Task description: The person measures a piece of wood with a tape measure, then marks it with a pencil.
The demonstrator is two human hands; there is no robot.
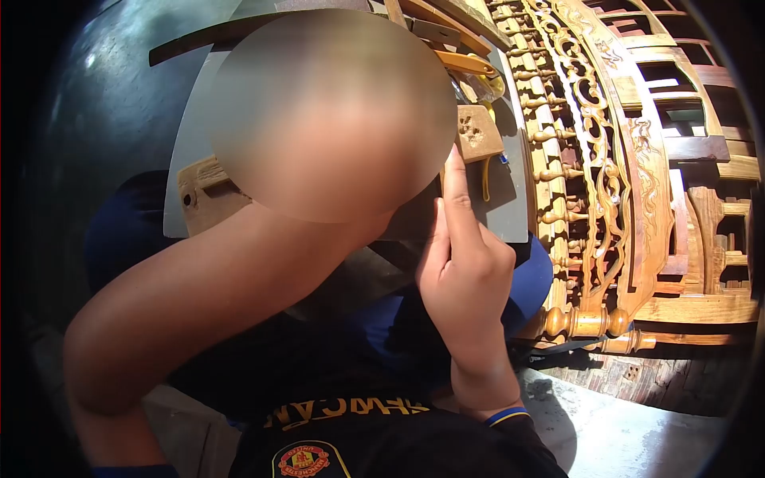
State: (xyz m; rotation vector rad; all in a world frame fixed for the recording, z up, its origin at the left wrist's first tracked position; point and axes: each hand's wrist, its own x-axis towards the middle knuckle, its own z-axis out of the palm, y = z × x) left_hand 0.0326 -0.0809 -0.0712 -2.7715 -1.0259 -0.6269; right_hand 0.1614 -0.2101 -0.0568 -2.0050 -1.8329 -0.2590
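Observation:
A round blur covers my left hand and whatever it touches; my left forearm (215,275) reaches in from the left and ends under the blur. Right of centre, my right hand (468,275) has its index finger stretched upward and its thumb beside it. Its fingertips press at a thin brown edge by the blur, and what they hold is mostly hidden. Just beyond the index fingertip, a light wooden block (480,134) with several dark pits lies on the grey board (510,211). Another wooden piece (209,205) with a dark hole lies at the board's left side.
Long wooden strips and orange-handled tools (466,64) lie at the board's far edge, with a small blue-tipped item (503,159) at its right. Carved wooden railings (586,119) and frames (685,119) stand on the right. My dark-clothed legs surround the board's near side.

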